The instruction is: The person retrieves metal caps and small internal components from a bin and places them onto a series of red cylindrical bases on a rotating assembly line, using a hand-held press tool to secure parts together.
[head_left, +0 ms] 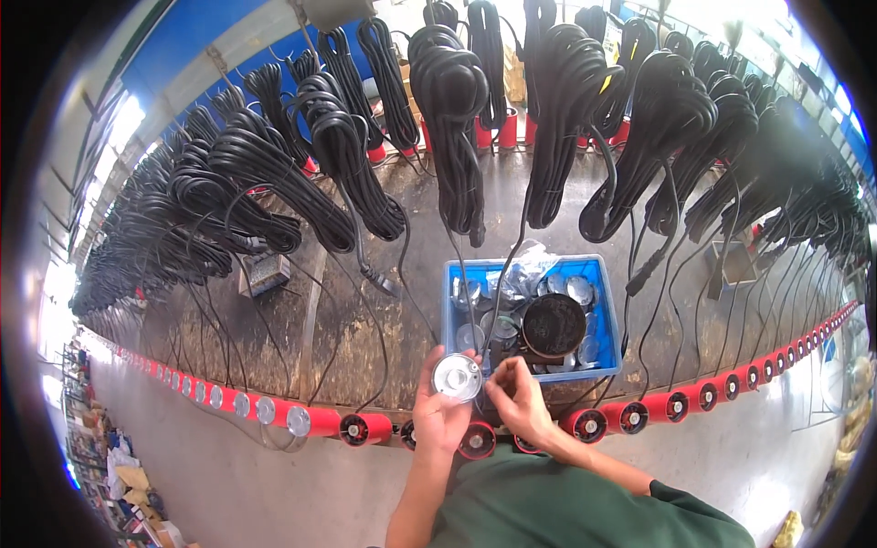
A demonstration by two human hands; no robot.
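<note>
My left hand (439, 418) holds a round silver metal cap (456, 378) facing up, with the thumb on its lower edge. Close to the cap's right side is my right hand (521, 402), its thumb and fingers pinched together; anything between them is too small to make out. Just beyond both hands, a blue plastic bin (610, 324) contains several silver round caps (579, 290), clear plastic bags (525, 274) and a dark round bowl (554, 326).
Red cylinders (370, 429) line the bench's near edge. Those at far left bear silver caps (298, 421); others show dark open ends. Black cable bundles (448, 119) hang over the worn bench (365, 315), their leads trailing down. Small boxes (265, 273) sit at either side.
</note>
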